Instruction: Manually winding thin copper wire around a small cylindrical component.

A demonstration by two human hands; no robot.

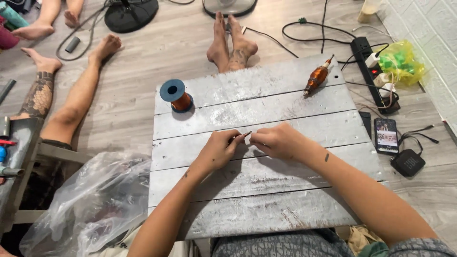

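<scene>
The left hand (218, 150) and the right hand (277, 140) met over the middle of the grey wooden board (266, 200), which lay across the person's lap and served as a counter. Between them was a small thin piece (247, 134), dark and perhaps metal; it was too small to tell exactly what it was. The left fingers (233, 140) were pressed together on its near end, so the piece pointed from them to the right and a little away from the person, with its long axis almost along the planks. The right fingers (255, 138) were curled together just beside its free tip; I could not tell if they touched it or pinched a fine wire there. Both hands were equally close to the piece, but only the left one clearly held it. The board was made of rough planks with worn, silvery paint and dark gaps between them. At its far left stood a blue spool of copper wire (176, 95), round and shiny. At its far right lay a long wound coil (317, 76) of copper colour, tilted, well apart from the hands. A crumpled clear plastic bag (90, 200) rested on the floor to the left.
</scene>
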